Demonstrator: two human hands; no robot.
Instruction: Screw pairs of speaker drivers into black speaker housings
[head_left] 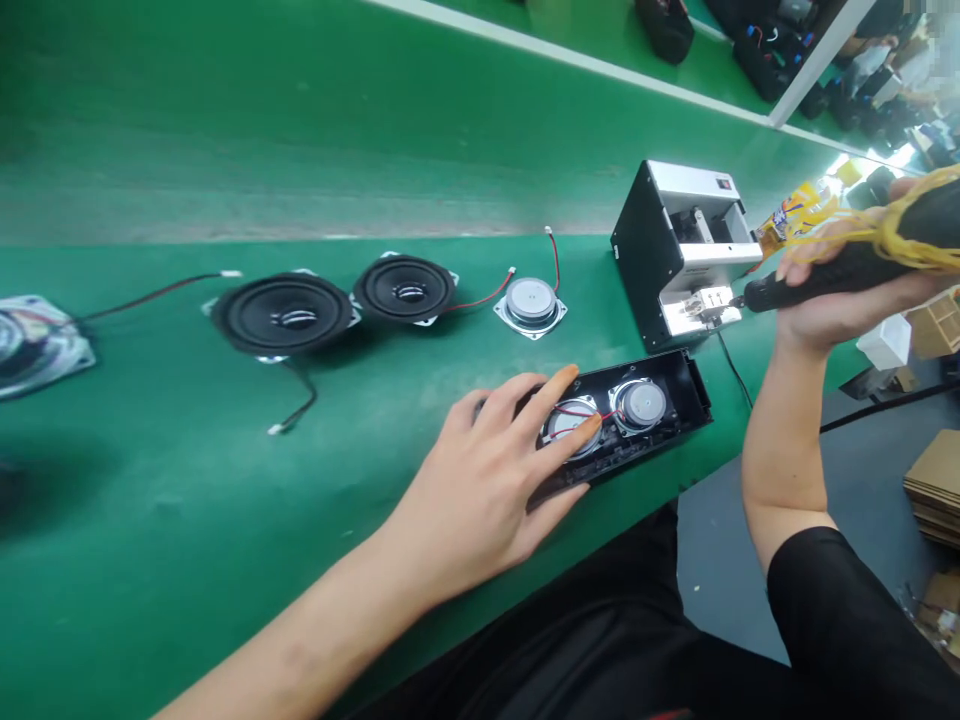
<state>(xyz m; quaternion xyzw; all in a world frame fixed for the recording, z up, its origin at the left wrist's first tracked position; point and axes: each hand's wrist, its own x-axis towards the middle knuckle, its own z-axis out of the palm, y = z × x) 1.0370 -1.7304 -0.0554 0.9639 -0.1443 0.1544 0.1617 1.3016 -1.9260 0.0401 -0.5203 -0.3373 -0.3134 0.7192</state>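
My left hand spans a long black speaker housing, thumb along its near side and fingers across the top. Orange covers some of the fingertips. Two round silver-backed speaker drivers sit in the housing, with red and black wires between them; my fingers partly hide the left one. My right hand is wrapped round a black electric screwdriver with yellow bands or cord on it. Its tip is at the front of a black-and-silver screw feeder; whether a screw is on the tip, I cannot tell.
Several loose speakers lie leftward on the green bench, among them a black-coned speaker and a small silver-backed driver. A yellow packet stands behind the feeder. A black cable hangs near the bench edge. Cardboard is stacked at right.
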